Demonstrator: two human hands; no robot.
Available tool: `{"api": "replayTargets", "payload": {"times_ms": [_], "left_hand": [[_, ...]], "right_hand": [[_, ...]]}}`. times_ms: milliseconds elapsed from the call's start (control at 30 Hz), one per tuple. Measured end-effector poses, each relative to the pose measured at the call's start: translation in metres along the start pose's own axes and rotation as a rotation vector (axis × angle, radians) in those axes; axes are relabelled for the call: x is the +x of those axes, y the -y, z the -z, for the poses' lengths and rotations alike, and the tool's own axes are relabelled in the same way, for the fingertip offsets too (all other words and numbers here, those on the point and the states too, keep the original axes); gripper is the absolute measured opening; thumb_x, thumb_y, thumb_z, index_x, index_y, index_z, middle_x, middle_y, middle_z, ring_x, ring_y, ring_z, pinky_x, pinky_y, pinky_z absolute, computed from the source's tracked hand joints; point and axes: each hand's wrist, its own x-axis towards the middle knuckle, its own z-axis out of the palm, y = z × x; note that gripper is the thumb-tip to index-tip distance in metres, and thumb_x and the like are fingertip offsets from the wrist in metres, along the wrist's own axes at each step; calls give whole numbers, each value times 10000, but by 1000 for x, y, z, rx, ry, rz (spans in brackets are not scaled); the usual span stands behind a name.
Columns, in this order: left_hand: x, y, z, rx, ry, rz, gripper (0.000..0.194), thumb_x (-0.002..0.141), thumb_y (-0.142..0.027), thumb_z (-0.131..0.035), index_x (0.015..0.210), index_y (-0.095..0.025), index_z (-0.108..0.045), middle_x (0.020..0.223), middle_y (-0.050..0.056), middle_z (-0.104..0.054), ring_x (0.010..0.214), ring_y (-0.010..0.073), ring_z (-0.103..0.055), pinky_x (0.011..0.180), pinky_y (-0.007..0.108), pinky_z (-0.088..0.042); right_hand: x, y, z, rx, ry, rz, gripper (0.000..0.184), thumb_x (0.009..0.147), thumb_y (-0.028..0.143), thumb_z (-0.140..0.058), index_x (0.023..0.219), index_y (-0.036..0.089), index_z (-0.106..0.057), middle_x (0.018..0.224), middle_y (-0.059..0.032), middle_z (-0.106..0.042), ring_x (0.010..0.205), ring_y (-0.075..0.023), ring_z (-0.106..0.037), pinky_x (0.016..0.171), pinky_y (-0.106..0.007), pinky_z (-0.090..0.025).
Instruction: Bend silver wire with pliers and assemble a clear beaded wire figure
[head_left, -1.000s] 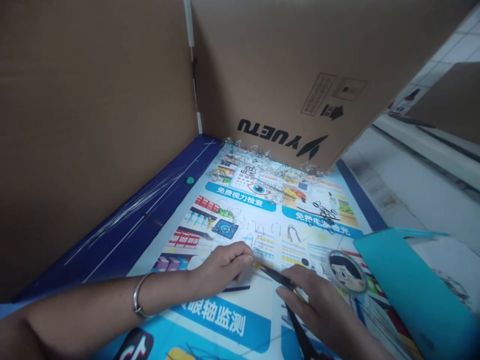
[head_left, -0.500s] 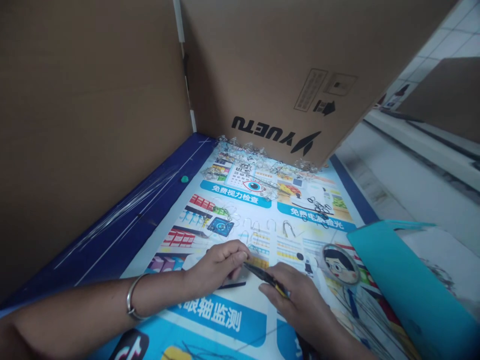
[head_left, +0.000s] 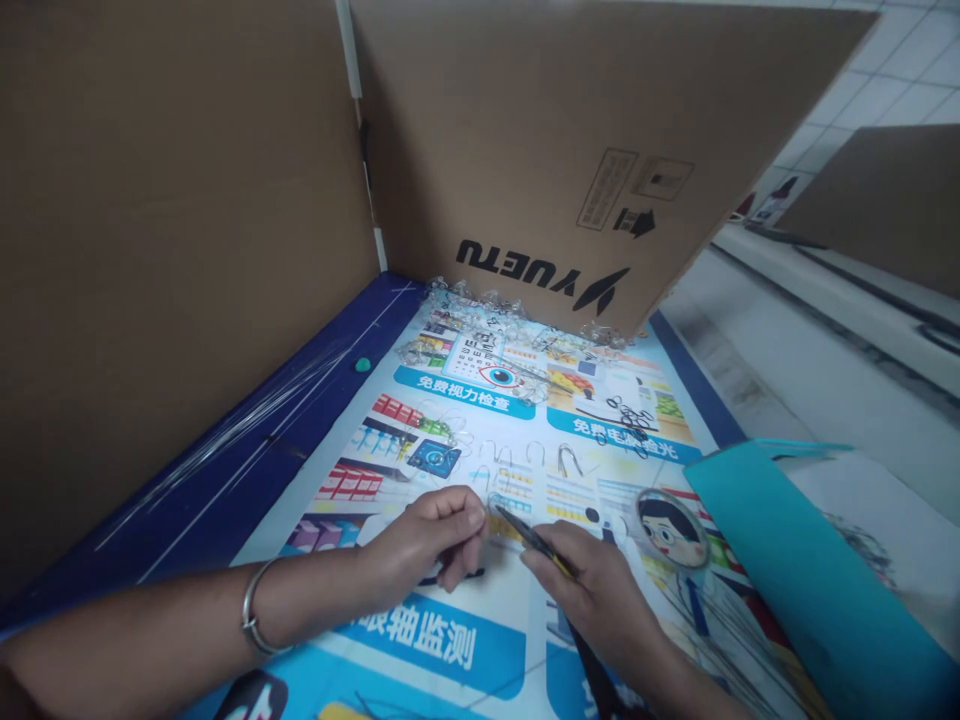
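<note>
My right hand [head_left: 589, 575] is wrapped round a pair of pliers [head_left: 523, 530] with dark jaws and a bit of yellow on the handle. The jaws point up and left, towards my left hand [head_left: 450, 535]. A thin curved wire seems to show at the plier tip, but it is too fine to make out surely. My left hand's thumb and index finger are pinched together just left of the jaws; what they hold, if anything, is hidden. Beyond both hands lie several U-shaped bent wires [head_left: 570, 460] on the printed sheet [head_left: 517, 610].
Tall cardboard panels [head_left: 525, 130] stand at the left and back. Clear, shiny small pieces [head_left: 495, 305] lie along the back panel. A pile of dark rings [head_left: 630, 420] is further right. To the right stands a turquoise box [head_left: 795, 560]; long straight wires [head_left: 727, 640] lie beside it.
My hands have drawn slightly apart, and the plier tip has come away from my left fingertips. My left hand's lower fingers have loosened a little. The view has shifted slightly.
</note>
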Motion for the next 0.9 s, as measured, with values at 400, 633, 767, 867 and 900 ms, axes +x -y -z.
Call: {"api": "replayTargets", "payload": {"times_ms": [400,633,767,867,900], "left_hand": [[-2,3,-2,-191,128,110,236,833,-336,-551,694,-157,-485,439,-40,-504,320,60,-374,347,177,-247],[0,4,-1,-332,137,103,264,839,-323,-554,658,-148,-476,463,-45,-468,309,42,-336,340,166,-246],[0,5,-2,-350,157,110,250,839,-308,-554,661,-145,-491,461,-39,-469,303,48,-349,338,171,-264],[-1,6,-2,-362,163,120,258,837,-322,-559,664,-142,-496,467,-36,-473,307,49,-357,341,172,-276],[-2,7,-3,-367,167,123,260,833,-325,-566,666,-140,-495,473,-36,-474,312,48,-356,344,170,-278]], "right_hand": [[-1,-3,-6,75,22,71,240,851,373,-467,800,179,-598,701,-14,-576,652,-143,-534,592,-234,-401],[1,2,-1,130,11,97,249,851,384,-456,761,184,-574,680,-6,-558,636,-136,-526,569,-223,-401],[0,3,-3,134,8,103,246,858,382,-445,812,183,-582,722,-16,-574,669,-142,-527,603,-237,-411],[-1,3,-6,125,9,90,258,860,385,-441,833,175,-589,725,-21,-572,660,-145,-521,597,-243,-405],[-1,3,-7,119,6,91,264,860,390,-441,816,173,-586,711,-18,-565,647,-143,-516,587,-242,-400]]}}
